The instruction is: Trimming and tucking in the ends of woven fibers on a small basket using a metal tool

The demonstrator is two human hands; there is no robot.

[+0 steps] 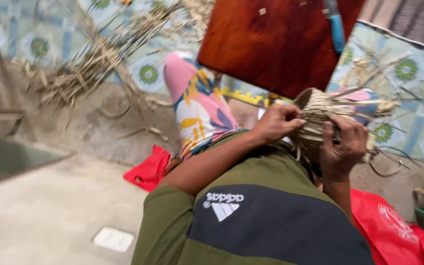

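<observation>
On a concrete floor (60,206) strewn with dry reed strips (94,59): weaving under way, left hand (277,122) and right hand (342,147) gripping a small straw basket (317,115) above the lap; next strand likely needing tight tucking.

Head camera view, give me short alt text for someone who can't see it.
Both hands, left hand and right hand, grip a small half-woven straw basket over the person's lap. Loose straw litters the patterned mat beside a wooden board.

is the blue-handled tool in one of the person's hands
No, the blue-handled tool lies on the reddish wooden board, while both hands grip the woven straw basket.
</observation>
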